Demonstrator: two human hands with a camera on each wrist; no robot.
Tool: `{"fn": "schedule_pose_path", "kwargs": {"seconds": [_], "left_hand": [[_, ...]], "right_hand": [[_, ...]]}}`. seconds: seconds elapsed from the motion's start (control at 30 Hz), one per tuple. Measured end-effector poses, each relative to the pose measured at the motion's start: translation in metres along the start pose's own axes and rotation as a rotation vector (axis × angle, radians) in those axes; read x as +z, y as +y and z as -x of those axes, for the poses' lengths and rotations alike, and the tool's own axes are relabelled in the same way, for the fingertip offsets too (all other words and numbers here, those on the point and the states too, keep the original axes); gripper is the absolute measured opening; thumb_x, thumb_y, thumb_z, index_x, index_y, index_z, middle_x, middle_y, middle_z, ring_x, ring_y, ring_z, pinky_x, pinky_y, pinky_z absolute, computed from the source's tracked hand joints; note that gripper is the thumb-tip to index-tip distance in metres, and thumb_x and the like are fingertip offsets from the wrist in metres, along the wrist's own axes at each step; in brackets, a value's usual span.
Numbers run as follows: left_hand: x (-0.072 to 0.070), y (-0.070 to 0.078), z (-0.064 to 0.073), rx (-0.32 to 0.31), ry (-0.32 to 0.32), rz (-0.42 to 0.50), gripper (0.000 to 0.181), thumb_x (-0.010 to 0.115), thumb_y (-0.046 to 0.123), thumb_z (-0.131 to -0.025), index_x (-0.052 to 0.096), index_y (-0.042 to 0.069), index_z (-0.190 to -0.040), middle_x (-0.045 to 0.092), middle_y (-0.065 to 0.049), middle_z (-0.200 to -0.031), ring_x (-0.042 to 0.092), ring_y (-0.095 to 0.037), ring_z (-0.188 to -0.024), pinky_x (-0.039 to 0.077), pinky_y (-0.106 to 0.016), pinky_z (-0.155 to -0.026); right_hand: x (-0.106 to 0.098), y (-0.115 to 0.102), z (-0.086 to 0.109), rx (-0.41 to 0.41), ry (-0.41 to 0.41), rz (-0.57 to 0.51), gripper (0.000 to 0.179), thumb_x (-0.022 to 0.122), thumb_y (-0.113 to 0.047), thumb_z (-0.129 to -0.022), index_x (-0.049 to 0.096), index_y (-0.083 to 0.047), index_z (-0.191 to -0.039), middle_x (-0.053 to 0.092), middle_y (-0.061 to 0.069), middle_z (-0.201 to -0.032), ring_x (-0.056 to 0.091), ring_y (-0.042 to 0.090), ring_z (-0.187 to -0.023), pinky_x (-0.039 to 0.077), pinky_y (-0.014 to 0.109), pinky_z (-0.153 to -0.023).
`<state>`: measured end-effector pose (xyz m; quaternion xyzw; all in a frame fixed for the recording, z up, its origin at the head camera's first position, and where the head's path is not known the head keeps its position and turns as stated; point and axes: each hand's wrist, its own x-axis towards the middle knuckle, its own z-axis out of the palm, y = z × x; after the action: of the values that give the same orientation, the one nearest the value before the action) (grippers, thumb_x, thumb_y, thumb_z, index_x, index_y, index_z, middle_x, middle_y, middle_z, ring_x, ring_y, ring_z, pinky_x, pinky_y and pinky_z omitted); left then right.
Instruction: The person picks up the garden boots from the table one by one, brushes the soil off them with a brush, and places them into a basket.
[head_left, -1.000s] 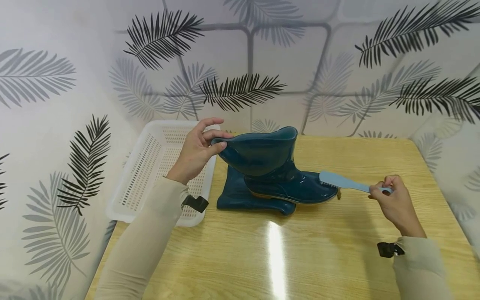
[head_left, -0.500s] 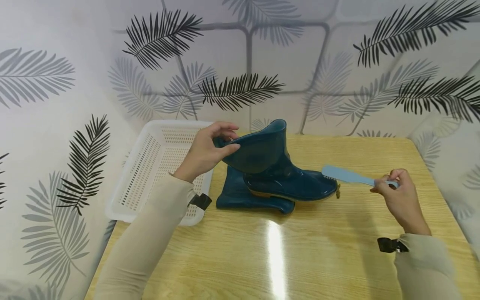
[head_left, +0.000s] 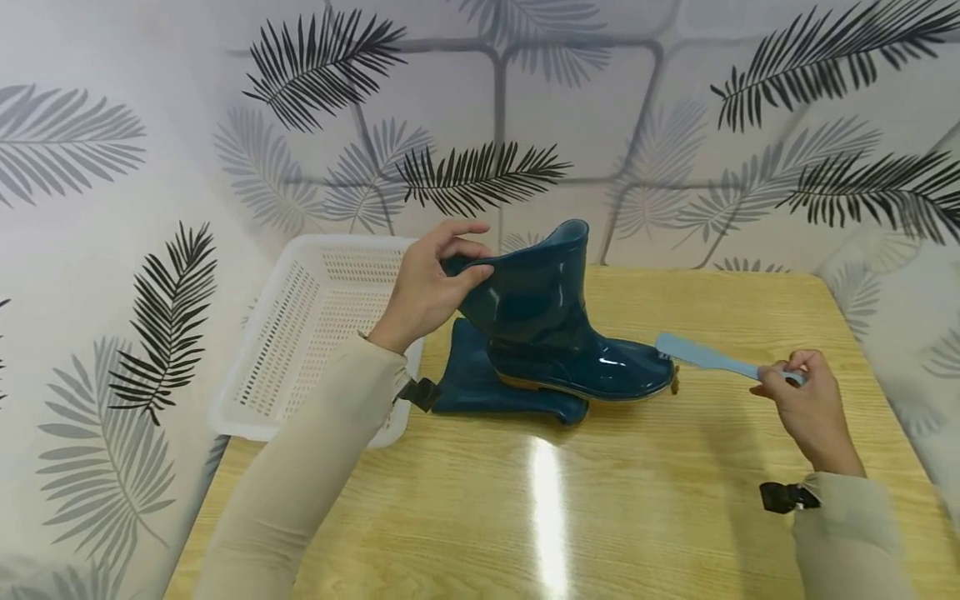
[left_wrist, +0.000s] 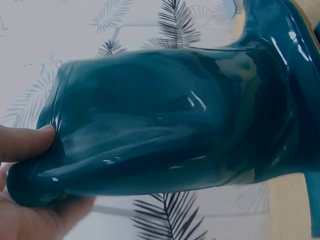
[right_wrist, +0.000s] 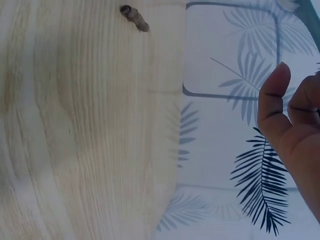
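Note:
A glossy dark teal rubber boot (head_left: 528, 308) stands tilted back over a second teal boot (head_left: 465, 379) that lies on its side. My left hand (head_left: 429, 283) pinches the rim of the upper boot's shaft between thumb and fingers; in the left wrist view the thumb (left_wrist: 27, 142) presses on the outside of the rim. In the head view my right hand (head_left: 810, 408) holds the handle end of a light blue brush (head_left: 701, 353), whose bristled head is at the upper boot's toe. In the right wrist view only part of that hand (right_wrist: 295, 125) shows, and the brush is hidden.
A white perforated plastic basket (head_left: 255, 333) stands left of the boots, partly behind the left forearm. A small brown lump (head_left: 675, 382) lies on the wooden table (head_left: 637, 500) beside the toe. Leaf-patterned covering (head_left: 570, 100) rises behind the table.
My left hand has moved right with the boot's rim, and the shaft now leans back less. The brush has shifted slightly right, toward the tip of the toe, with my right hand.

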<state>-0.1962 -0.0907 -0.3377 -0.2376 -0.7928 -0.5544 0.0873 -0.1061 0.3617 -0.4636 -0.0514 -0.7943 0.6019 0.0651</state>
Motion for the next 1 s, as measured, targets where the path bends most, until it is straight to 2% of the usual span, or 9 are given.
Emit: {"fn": "schedule_pose_path", "kwargs": {"seconds": [0.1, 0.23, 0.4, 0.6, 0.7, 0.87, 1.0], "left_hand": [[0.005, 0.002, -0.006, 0.048, 0.013, 0.026, 0.039, 0.072, -0.002, -0.090, 0.061, 0.001, -0.127, 0.073, -0.015, -0.103, 0.054, -0.020, -0.123, 0.040, -0.033, -0.093], [0.012, 0.005, -0.013, 0.117, 0.011, 0.048, 0.037, 0.072, -0.004, -0.089, 0.061, -0.002, -0.125, 0.073, -0.017, -0.101, 0.056, -0.022, -0.122, 0.040, -0.033, -0.105], [0.018, 0.007, -0.020, 0.194, 0.002, 0.074, 0.035, 0.071, -0.006, -0.089, 0.060, -0.004, -0.122, 0.072, -0.019, -0.100, 0.059, -0.025, -0.115, 0.042, -0.033, -0.104], [0.020, 0.003, -0.026, 0.243, 0.003, 0.126, 0.033, 0.069, -0.008, -0.090, 0.059, -0.005, -0.121, 0.071, -0.021, -0.102, 0.060, -0.025, -0.113, 0.041, -0.032, -0.106], [0.017, 0.000, -0.025, 0.216, -0.032, 0.078, 0.034, 0.067, -0.008, -0.091, 0.058, -0.004, -0.124, 0.069, -0.020, -0.104, 0.060, -0.025, -0.111, 0.040, -0.032, -0.106], [0.005, 0.003, -0.020, 0.106, -0.093, -0.154, 0.036, 0.065, -0.006, -0.094, 0.060, 0.004, -0.128, 0.068, -0.012, -0.107, 0.059, -0.023, -0.111, 0.041, -0.035, -0.101], [-0.003, 0.006, -0.015, 0.036, -0.113, -0.297, 0.033, 0.061, -0.008, -0.095, 0.064, 0.003, -0.126, 0.067, -0.012, -0.111, 0.058, -0.026, -0.112, 0.043, -0.039, -0.095]], "right_hand": [[-0.003, -0.001, 0.001, 0.000, 0.035, -0.079, 0.019, 0.051, -0.003, -0.100, 0.033, -0.007, -0.095, 0.050, 0.000, -0.090, 0.063, 0.003, -0.076, 0.053, 0.013, -0.073], [0.000, -0.002, 0.002, -0.005, 0.040, -0.173, 0.021, 0.052, -0.002, -0.100, 0.033, -0.007, -0.096, 0.046, 0.003, -0.092, 0.062, 0.006, -0.076, 0.054, 0.015, -0.074], [0.005, -0.001, 0.002, -0.026, 0.041, -0.225, 0.022, 0.052, 0.001, -0.100, 0.033, -0.008, -0.095, 0.048, 0.003, -0.090, 0.061, 0.007, -0.076, 0.054, 0.016, -0.075], [0.008, -0.003, 0.002, -0.056, 0.057, -0.273, 0.023, 0.052, 0.004, -0.098, 0.033, -0.008, -0.094, 0.050, 0.002, -0.086, 0.061, 0.008, -0.074, 0.055, 0.017, -0.073], [0.008, -0.003, 0.002, -0.055, 0.060, -0.267, 0.023, 0.052, 0.004, -0.098, 0.033, -0.007, -0.093, 0.050, 0.002, -0.086, 0.060, 0.008, -0.073, 0.055, 0.017, -0.072], [0.007, -0.002, 0.000, -0.041, 0.060, -0.247, 0.023, 0.052, 0.003, -0.098, 0.032, -0.007, -0.094, 0.052, 0.001, -0.085, 0.062, 0.008, -0.072, 0.054, 0.016, -0.072], [0.006, -0.001, 0.001, -0.036, 0.064, -0.263, 0.023, 0.052, 0.003, -0.098, 0.032, -0.008, -0.094, 0.054, 0.000, -0.084, 0.061, 0.008, -0.070, 0.055, 0.017, -0.072]]}}
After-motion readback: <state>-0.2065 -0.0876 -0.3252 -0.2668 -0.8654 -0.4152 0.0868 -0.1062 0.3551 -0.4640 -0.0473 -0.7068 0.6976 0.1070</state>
